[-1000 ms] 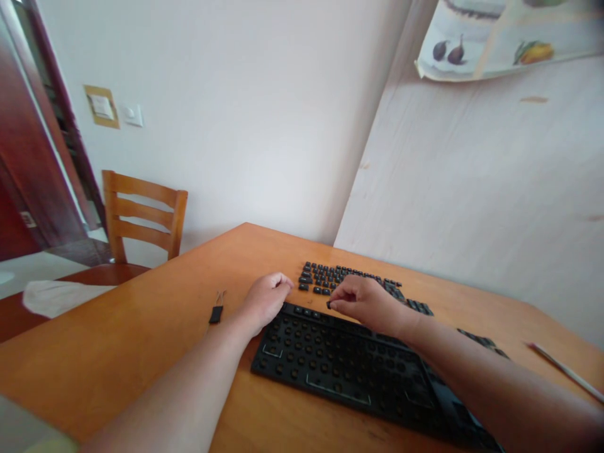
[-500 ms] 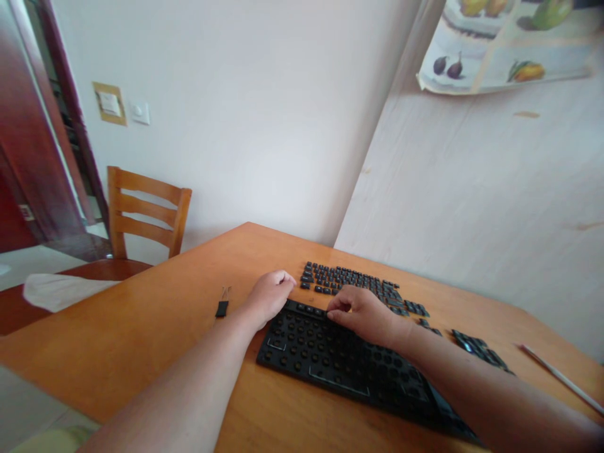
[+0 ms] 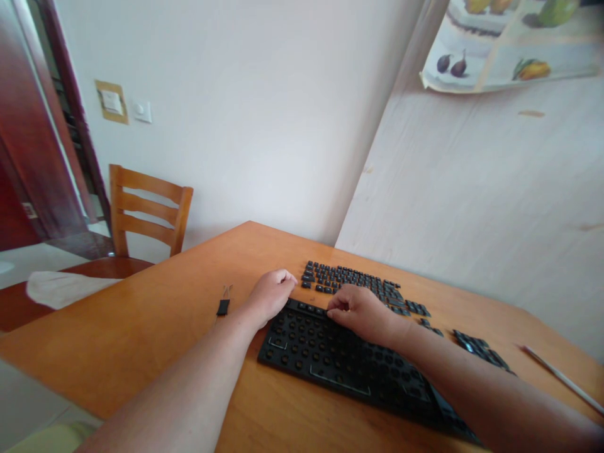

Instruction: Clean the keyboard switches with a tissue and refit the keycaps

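Observation:
A black keyboard (image 3: 330, 358) with its keycaps removed lies on the wooden table (image 3: 141, 340). Rows of loose black keycaps (image 3: 349, 278) are laid out just beyond it, and more keycaps (image 3: 479, 349) lie further right. My right hand (image 3: 361, 311) is closed in a pinch, its fingertips on a small black keycap at the keyboard's top row. My left hand (image 3: 271, 294) rests as a loose fist at the keyboard's top left corner, and nothing shows in it.
A black binder clip (image 3: 223, 306) lies on the table left of my left hand. A thin pale stick (image 3: 561, 377) lies at the far right. A wooden chair (image 3: 148, 211) stands behind the table's left side, with a white cloth (image 3: 61, 289) nearby. Walls close the back and right.
My right hand has come down from above the loose keycaps, carrying a keycap, and now presses at the keyboard's top row. My left hand has stayed put.

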Motion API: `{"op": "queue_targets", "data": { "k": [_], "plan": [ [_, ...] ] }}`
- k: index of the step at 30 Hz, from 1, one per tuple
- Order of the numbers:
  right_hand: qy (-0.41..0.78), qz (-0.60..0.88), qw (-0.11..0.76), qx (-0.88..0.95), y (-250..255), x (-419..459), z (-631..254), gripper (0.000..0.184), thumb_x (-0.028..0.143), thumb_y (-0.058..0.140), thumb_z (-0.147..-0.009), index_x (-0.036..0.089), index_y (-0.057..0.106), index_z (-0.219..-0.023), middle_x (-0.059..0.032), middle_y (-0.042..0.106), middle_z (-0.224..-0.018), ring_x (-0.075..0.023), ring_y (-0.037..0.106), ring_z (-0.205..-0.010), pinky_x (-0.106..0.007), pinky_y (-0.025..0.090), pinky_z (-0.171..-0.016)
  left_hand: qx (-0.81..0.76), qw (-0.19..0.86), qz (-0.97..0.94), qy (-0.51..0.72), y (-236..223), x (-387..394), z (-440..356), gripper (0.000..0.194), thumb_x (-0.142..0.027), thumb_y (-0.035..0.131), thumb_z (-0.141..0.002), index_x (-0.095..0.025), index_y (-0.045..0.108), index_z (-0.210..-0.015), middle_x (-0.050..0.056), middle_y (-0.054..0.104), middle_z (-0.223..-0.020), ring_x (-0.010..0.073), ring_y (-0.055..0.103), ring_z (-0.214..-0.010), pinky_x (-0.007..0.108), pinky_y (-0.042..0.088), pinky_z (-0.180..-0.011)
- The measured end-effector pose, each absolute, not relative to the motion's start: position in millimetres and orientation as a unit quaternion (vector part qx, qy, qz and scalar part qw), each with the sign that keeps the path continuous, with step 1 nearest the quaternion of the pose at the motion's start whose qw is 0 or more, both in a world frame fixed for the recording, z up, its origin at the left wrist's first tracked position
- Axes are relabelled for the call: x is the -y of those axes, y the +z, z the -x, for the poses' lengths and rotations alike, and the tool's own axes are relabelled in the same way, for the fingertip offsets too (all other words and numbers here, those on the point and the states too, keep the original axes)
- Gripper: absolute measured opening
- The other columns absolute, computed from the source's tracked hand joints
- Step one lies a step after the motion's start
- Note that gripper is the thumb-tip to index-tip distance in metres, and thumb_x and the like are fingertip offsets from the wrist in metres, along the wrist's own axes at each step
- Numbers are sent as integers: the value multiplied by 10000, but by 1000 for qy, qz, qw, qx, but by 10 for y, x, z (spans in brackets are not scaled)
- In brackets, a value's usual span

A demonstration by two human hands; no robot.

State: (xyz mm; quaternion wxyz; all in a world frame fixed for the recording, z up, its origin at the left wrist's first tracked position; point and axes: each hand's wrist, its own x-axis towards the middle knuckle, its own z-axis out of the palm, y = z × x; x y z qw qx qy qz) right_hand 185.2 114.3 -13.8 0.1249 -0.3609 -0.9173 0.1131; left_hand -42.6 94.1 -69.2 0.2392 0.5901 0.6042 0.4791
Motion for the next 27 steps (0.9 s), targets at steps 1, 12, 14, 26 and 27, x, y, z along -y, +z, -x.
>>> {"op": "queue_targets", "data": {
  "k": [1,12,14,26,27],
  "plan": [
    [110,362,123,917,-133,-1136,-1843,152,217,592,-806,168,729,-761,-28,664,-752,-144,591,-697,-248,382,-615,-605,240,-589,480,-691,-940,424,195,-285,512,-795,-194,684,-786,30,717,-816,203,632,-800,284,432,-679],
    [115,381,115,910,-147,-1130,-1830,117,214,610,-794,180,721,-779,-15,678,-759,-130,588,-671,-238,367,-591,-602,233,-594,481,-711,-962,431,203,-304,513,-800,-194,680,-763,34,713,-802,201,624,-780,287,436,-677],
    [121,385,115,908,-152,-1132,-1831,108,210,612,-790,179,714,-773,-14,676,-757,-129,588,-665,-237,365,-584,-602,233,-597,477,-721,-969,436,206,-310,512,-806,-196,679,-768,32,710,-796,198,620,-771,285,437,-677],
    [136,408,113,896,-115,-1090,-1778,111,153,620,-763,174,648,-657,6,628,-688,-121,552,-653,-240,365,-608,-599,231,-603,473,-736,-973,447,205,-313,500,-813,-201,665,-765,23,704,-790,193,617,-773,276,431,-668],
    [136,406,112,897,-108,-1087,-1774,114,143,618,-760,173,645,-654,5,627,-688,-121,552,-654,-240,365,-608,-600,231,-603,473,-733,-971,446,206,-311,499,-812,-201,667,-766,24,707,-794,195,619,-774,277,433,-669]
  ]
}}
